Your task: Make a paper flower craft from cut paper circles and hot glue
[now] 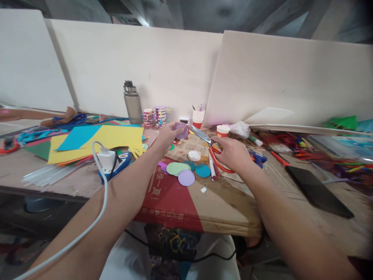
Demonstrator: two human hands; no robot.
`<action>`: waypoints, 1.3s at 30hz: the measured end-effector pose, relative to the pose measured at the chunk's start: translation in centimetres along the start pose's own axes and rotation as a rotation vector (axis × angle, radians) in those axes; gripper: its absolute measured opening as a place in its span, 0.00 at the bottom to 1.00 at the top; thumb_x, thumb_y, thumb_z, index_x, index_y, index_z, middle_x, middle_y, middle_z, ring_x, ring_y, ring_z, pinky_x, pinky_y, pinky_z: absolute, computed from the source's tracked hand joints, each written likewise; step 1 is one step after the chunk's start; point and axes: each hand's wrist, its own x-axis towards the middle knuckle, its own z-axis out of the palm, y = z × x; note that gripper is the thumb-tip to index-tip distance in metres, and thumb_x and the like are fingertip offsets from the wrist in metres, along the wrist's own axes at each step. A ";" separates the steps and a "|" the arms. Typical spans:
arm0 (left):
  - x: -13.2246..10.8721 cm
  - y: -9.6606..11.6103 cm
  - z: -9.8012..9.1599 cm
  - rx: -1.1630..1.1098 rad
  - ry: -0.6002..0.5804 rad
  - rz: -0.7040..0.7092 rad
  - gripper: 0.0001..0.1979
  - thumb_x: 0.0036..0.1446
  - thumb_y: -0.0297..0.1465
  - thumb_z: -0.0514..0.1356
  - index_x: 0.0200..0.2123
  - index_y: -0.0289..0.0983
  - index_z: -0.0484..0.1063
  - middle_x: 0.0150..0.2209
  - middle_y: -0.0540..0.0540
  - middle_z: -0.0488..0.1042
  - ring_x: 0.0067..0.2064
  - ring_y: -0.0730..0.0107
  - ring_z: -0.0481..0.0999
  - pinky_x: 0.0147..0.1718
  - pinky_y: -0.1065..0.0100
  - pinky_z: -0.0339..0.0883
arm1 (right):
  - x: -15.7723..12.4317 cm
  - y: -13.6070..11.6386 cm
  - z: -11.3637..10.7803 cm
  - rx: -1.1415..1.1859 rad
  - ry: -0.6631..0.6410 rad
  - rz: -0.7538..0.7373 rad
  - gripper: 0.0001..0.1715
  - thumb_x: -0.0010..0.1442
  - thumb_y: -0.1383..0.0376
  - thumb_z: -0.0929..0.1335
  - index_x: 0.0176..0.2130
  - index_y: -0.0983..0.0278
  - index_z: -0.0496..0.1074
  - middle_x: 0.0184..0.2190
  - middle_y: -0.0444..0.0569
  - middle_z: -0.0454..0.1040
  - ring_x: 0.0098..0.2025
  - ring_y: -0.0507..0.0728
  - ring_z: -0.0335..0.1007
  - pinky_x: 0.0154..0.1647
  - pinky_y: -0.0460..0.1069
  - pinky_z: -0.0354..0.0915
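Between the fingers of my left hand (168, 136) is a purple paper circle (182, 131), held up above the worktable. My right hand (231, 151) grips a pair of scissors (215, 155) by its orange-red handles, and the silver blades point left with their tips close to the circle's edge. Whether the blades touch the paper I cannot tell. Below the hands lie a loose lilac circle (186, 177), pale green circles (174, 168) and a teal circle (203, 170). A small white lid or cup (194, 155) sits just behind them.
Coloured paper sheets (113, 136) and a power strip with a white charger (106, 158) are at left; its cable crosses my left forearm. A bottle (132, 103), stacked paper-cup pieces (160, 116) and a pen cup (198, 118) stand behind. A black phone (317, 190) lies right.
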 end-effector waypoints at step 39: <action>-0.1 0.5 0.3 0.164 -0.073 -0.074 0.10 0.46 0.30 0.64 0.33 0.31 0.75 0.29 0.44 0.77 0.25 0.73 0.74 0.19 0.75 0.58 | 0.2 -0.4 0.8 -0.050 -0.072 -0.026 0.25 0.61 0.61 0.63 0.57 0.57 0.70 0.45 0.52 0.80 0.45 0.62 0.75 0.38 0.50 0.64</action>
